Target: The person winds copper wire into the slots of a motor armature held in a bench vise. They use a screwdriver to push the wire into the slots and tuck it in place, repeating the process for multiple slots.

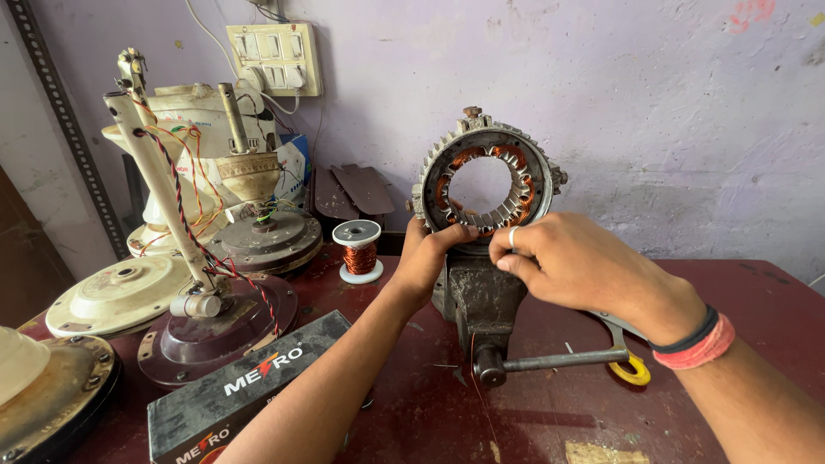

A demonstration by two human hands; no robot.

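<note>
A round grey motor stator (486, 179) with copper windings stands upright, clamped in a dark bench vise (481, 301). My left hand (427, 258) grips the stator's lower left rim, thumb over the inner edge. My right hand (571, 258), with a ring and red wristbands, pinches at the lower inner teeth of the stator, seemingly on a thin copper wire that is hard to make out. The vise handle (550, 361) sticks out to the right below my right wrist.
A spool of copper wire (358, 250) stands left of the vise. Several ceiling fan motors and rods (219, 292) crowd the left side. A dark box (232, 395) lies in front. A spanner and a yellow tape roll (634, 369) lie right of the vise. A switchboard (275, 58) hangs on the wall.
</note>
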